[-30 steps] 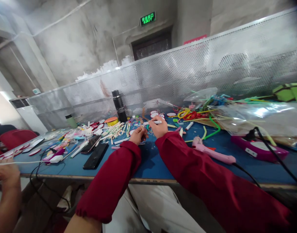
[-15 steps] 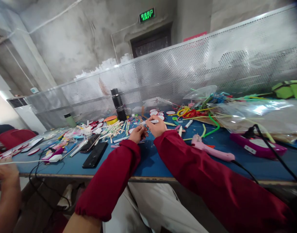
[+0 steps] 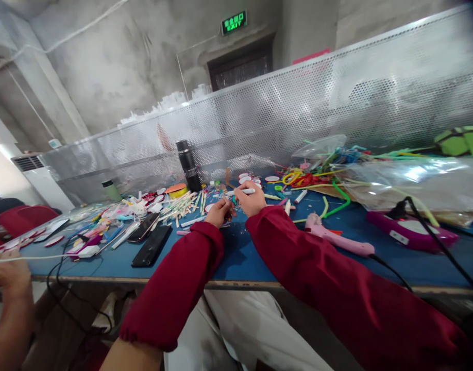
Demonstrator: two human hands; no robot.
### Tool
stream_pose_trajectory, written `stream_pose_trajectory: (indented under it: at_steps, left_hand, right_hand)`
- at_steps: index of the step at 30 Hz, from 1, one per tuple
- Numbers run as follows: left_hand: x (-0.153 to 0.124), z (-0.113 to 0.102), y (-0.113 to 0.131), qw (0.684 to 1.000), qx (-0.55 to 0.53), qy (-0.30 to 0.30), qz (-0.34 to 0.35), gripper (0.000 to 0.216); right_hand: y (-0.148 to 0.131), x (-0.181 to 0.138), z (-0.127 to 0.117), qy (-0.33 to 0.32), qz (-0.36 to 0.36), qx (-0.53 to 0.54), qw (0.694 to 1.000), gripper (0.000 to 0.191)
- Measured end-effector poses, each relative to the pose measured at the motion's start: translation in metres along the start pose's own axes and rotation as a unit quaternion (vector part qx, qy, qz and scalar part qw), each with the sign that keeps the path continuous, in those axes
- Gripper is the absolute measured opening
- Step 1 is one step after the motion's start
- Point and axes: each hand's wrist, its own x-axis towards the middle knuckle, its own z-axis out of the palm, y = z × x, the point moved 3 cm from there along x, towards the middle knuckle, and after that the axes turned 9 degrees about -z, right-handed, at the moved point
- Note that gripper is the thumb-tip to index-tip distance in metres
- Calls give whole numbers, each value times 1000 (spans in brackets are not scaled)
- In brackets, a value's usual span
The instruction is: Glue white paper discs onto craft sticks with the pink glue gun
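My right hand (image 3: 253,201) grips a white marker pen (image 3: 248,191), held almost level with its tip end pointing left. Close beside it, my left hand (image 3: 218,213) has its fingers pinched together near the pen's tip. A small piece seems to sit in that pinch, too small and too hidden to name. Both hands are just above the blue table (image 3: 236,257). Another pen (image 3: 192,221) lies left of my left hand, and a capped marker (image 3: 300,196) lies to the right.
A pink glue gun (image 3: 339,239) and a purple power strip (image 3: 410,232) lie right. Pipe cleaners (image 3: 304,179) and plastic bags are behind them. Left are phones (image 3: 151,247), wooden sticks (image 3: 182,207) and a black flask (image 3: 188,167). Another person's hand (image 3: 8,270) is at far left.
My right hand and the marker pen have shifted very slightly to the right. My left hand stays almost where it was.
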Motion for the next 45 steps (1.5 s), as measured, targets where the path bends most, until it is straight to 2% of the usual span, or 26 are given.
stream_pose_trajectory:
  at_steps: [8,13,18,23,29,34,39,45]
  left_hand:
    - [-1,1,0,1000,-11,-4,-9,38]
    - [-1,1,0,1000,-11,-1,-7,39]
    - [-2,2,2,1000,-9,-1,-10,39]
    - [-2,1,1,1000,-20,-4,0,40]
    - [1,0,-2,1000,-8,-4,4,44]
    - [-1,1,1,1000,-6,-1,4,41]
    - [-4,2,3,1000,-6,2,-8,39]
    - [-2,1,0,1000,-22,-2,-3,40]
  right_hand:
    - [0,0,2,-7,1,13,1000,13]
    - [1,1,1,15,-3,28,999,12]
    - [0,-1,3,-9,10,32,999,12]
    - [3,1,1,17,-3,33,999,12]
    - [0,0,2,-8,4,25,1000,13]
    - [0,0,0,15,-5,31,999,12]
    - [-5,-2,2,-16,15,27,999,10]
    - [-3,0,0,28,-29,4,999,13]
